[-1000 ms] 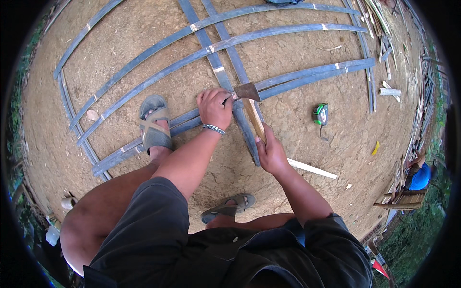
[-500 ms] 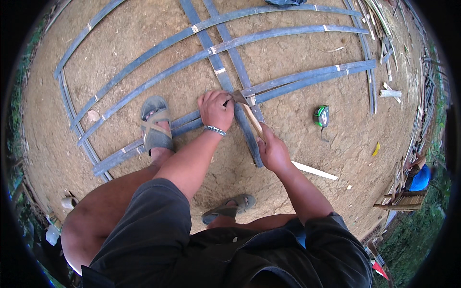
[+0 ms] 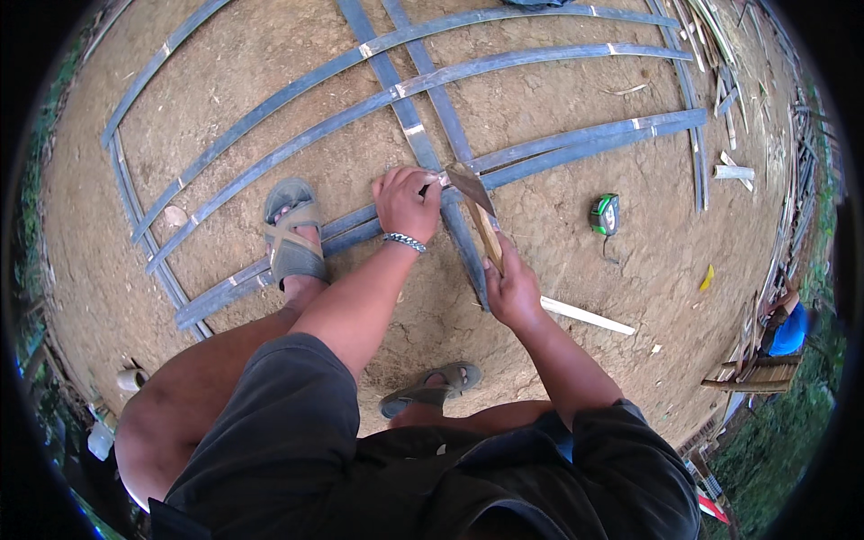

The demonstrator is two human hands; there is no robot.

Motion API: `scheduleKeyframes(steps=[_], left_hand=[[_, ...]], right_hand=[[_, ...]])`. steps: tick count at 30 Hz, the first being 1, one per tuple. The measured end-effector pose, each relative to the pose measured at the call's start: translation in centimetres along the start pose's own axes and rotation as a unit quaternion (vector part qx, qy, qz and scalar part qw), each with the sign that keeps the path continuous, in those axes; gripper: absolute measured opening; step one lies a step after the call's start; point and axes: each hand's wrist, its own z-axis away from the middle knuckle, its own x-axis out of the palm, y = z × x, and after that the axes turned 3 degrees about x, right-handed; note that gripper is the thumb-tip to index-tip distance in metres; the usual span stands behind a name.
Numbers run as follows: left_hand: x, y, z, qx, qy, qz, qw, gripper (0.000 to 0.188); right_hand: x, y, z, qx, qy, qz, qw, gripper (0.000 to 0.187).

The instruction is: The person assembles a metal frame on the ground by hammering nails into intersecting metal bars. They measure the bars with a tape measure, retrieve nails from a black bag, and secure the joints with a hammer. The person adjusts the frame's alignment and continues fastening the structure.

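Note:
Flat blue-grey split-bamboo strips (image 3: pixel 531 63) with pale joint bands lie crossed in a lattice on the ground. My left hand (image 3: pixel 407 205) is closed at a crossing of the strips, thumb and forefinger pinched together; what they hold is too small to make out. In my right hand (image 3: pixel 515 288) is a hatchet-like tool (image 3: pixel 489 236) with a wooden handle and a dark, flat metal head. Its head is just right of my left fingertips, over the crossing.
A green and black tape measure (image 3: pixel 604 215) lies to the right on bare earth. A pale wooden strip (image 3: pixel 589 316) rests beyond my right wrist. My sandalled left foot (image 3: pixel 295 229) stands among the strips. Bamboo pieces lie at the far right; a person in blue (image 3: pixel 788 331) sits at the right edge.
The tool's head has tilted and shifted slightly right, showing more of its flat face. My left hand has stayed at the crossing.

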Motion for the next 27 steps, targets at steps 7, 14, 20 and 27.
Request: scheduleKeyframes(steps=[7, 14, 20, 27], left_hand=[[-1.1, -0.3, -0.1, -0.001, -0.062, -0.022, 0.998, 0.023], [-2.4, -2.2, -1.1, -0.040, -0.167, -0.262, 0.950, 0.065], [-2.2, -3.0, -0.9, -0.023, -0.166, -0.286, 0.943, 0.068], [-2.2, -2.7, -1.2, -0.028, -0.171, -0.279, 0.944, 0.068]], right_hand=[[0.1, 0.8, 0.0, -0.028, 0.013, -0.004, 1.000, 0.053], [2.5, 0.8, -0.2, 0.041, -0.017, 0.020, 0.999, 0.050], [3.5, 1.5, 1.0, 0.008, 0.054, -0.083, 0.995, 0.051], [4.5, 0.6, -0.5, 0.016, 0.028, -0.043, 0.999, 0.051]])
